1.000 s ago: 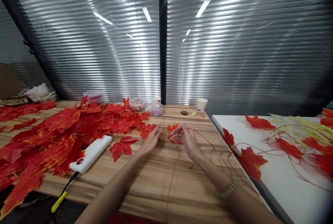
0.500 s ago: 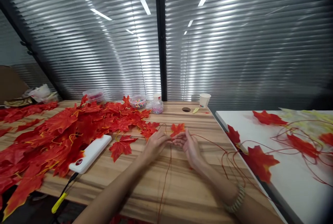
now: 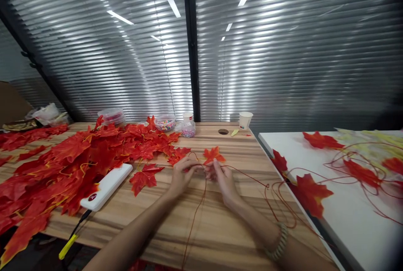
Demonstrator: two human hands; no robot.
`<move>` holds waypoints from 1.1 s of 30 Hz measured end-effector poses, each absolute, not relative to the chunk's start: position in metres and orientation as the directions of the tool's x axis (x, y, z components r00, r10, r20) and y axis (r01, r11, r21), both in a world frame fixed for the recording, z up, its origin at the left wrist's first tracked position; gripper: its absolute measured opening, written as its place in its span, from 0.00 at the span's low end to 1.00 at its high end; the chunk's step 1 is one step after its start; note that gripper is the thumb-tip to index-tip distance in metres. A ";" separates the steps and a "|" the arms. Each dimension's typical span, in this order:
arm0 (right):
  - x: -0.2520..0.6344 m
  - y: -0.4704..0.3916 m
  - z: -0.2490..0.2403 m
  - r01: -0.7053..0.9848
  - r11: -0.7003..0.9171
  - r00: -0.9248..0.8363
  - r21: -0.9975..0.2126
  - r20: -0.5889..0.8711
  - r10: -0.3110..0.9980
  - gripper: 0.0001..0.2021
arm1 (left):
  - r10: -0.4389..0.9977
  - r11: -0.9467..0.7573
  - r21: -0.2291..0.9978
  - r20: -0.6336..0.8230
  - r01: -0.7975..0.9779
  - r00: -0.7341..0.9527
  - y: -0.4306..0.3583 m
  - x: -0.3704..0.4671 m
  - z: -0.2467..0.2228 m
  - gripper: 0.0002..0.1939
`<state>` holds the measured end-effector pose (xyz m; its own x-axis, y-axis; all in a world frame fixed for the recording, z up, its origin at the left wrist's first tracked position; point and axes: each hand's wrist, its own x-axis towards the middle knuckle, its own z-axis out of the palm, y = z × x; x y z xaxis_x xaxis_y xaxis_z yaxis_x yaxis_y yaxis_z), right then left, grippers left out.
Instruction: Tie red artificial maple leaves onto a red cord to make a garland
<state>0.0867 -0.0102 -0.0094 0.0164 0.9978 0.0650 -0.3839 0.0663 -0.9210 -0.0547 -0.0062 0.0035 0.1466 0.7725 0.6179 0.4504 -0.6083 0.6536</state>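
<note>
Closing the gap of a second ago, our left hand [image 3: 183, 176] pinches the red cord [image 3: 194, 216] above the wooden table [image 3: 220, 237]; our right hand [image 3: 223, 180] curls beside it, grip unclear, probably to keep it steady, one red leaf [image 3: 214, 154] lying just beyond

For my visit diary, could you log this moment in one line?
left hand: holding red cord | right hand: holding red cord | beyond: red leaf | leftward: leaf pile, white device
</note>
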 end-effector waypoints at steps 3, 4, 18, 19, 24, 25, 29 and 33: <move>0.086 -0.009 -0.013 -0.364 0.069 -0.001 -0.929 0.075 0.997 0.23 | 0.772 -0.603 0.653 0.623 0.459 0.127 -0.004 -0.056 0.004 0.07; 0.086 -0.009 -0.014 -0.348 0.069 -0.011 -0.935 0.077 0.997 0.23 | 0.776 -0.598 0.651 0.616 0.468 0.135 -0.004 -0.056 0.004 0.07; 0.084 -0.016 -0.018 -0.096 0.315 -0.135 -0.944 0.325 0.936 0.13 | 0.838 -0.534 0.684 0.505 0.497 0.207 -0.001 -0.057 0.000 0.10; 0.085 -0.016 -0.018 -0.089 0.318 -0.137 -0.944 0.328 0.935 0.13 | 0.840 -0.532 0.686 0.499 0.496 0.211 -0.001 -0.056 0.000 0.11; 0.085 -0.015 -0.018 -0.077 0.331 -0.155 -0.940 0.339 0.928 0.13 | 0.847 -0.530 0.699 0.460 0.480 0.266 -0.002 -0.054 0.000 0.12; 0.085 -0.015 -0.018 -0.073 0.327 -0.163 -0.942 0.335 0.928 0.13 | 0.846 -0.533 0.701 0.457 0.475 0.274 -0.003 -0.054 0.000 0.13; 0.084 -0.014 -0.020 -0.064 0.307 -0.153 -0.950 0.313 0.937 0.14 | 0.854 -0.521 0.724 0.451 0.452 0.261 -0.003 -0.054 -0.003 0.12; 0.084 -0.013 -0.020 -0.037 0.327 -0.138 -0.944 0.329 0.934 0.13 | 0.899 -0.436 0.828 0.382 0.353 0.214 -0.002 -0.054 -0.006 0.10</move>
<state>0.0842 -0.0132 -0.0201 -0.1377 0.9344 0.3285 -0.0369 0.3266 -0.9444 -0.0538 -0.0019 -0.0057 0.2145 0.8990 0.3817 0.3533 -0.4358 0.8278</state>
